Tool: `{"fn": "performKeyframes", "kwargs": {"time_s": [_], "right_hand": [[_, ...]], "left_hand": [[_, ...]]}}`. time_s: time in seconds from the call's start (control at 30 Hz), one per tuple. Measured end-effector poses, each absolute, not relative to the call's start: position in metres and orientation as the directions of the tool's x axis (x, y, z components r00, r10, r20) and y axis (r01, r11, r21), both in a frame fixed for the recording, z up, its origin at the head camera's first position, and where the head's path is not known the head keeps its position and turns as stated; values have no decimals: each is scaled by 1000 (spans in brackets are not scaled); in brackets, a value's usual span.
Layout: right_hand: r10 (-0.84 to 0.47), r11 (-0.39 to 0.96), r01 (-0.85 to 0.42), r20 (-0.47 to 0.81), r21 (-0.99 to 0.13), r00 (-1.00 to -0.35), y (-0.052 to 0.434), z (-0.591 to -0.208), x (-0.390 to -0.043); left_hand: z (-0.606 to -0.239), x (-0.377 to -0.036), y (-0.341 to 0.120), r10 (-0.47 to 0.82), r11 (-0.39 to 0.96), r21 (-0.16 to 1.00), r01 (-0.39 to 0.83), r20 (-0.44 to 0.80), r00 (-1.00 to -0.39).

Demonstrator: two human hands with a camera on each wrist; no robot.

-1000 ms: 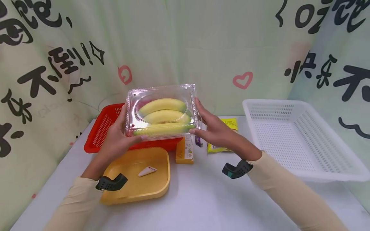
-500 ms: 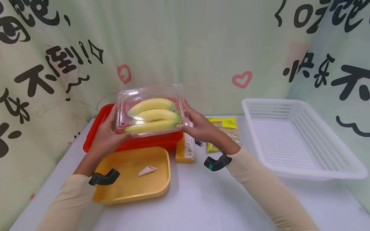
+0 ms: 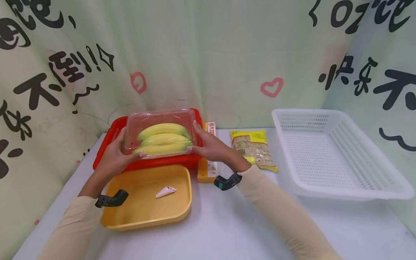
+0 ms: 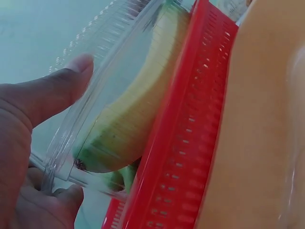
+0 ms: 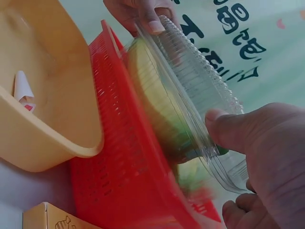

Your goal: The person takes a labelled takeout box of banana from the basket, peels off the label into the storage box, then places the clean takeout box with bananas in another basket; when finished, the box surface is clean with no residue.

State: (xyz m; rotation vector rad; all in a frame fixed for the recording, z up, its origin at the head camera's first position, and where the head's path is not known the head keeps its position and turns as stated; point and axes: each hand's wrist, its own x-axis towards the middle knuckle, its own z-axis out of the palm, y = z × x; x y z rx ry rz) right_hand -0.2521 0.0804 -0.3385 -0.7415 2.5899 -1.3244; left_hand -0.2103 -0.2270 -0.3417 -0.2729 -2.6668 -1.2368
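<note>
A clear plastic clamshell box (image 3: 161,133) with bananas (image 3: 163,138) inside is held low over the red basket (image 3: 114,135), its bottom at the basket's rim. My left hand (image 3: 118,156) grips the box's left end, thumb on the lid. My right hand (image 3: 207,146) grips the right end the same way. In the left wrist view the box (image 4: 102,107) lies against the red basket wall (image 4: 183,148), thumb on top. In the right wrist view my thumb presses the box's lid edge (image 5: 209,133) above the red basket (image 5: 128,162).
A yellow tray (image 3: 150,196) with a small white cone-shaped packet (image 3: 165,191) sits in front of the red basket. An orange carton (image 3: 208,169) lies to its right, then a yellow food packet (image 3: 254,148). A white basket (image 3: 331,153) stands at the right.
Both hands have carried the banana box down and to the left, from above the basket's front to its rim. The yellow packet is now uncovered.
</note>
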Motion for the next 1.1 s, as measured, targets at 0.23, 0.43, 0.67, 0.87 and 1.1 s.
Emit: {"fn": "performKeyframes", "kwargs": {"time_s": [0.23, 0.43, 0.67, 0.87, 1.1], "right_hand": [[-479, 513, -334, 59, -791, -876, 76, -351, -256], [-477, 530, -336, 54, -779, -877, 71, -355, -259], [-475, 547, -378, 94, -747, -875, 65, -361, -263], [-441, 616, -382, 100, -689, -892, 61, -363, -262], [-466, 673, -432, 109, -600, -878, 62, -362, -261]], "left_hand": [[-344, -216, -235, 87, 672, 728, 138, 107, -990], [-350, -224, -241, 114, 651, 750, 115, 53, -992], [-350, -228, -245, 156, 663, 737, 132, 37, -987], [-352, -230, -248, 152, 687, 718, 113, 11, -988], [-353, -233, -248, 143, 700, 709, 88, -18, -990]]}}
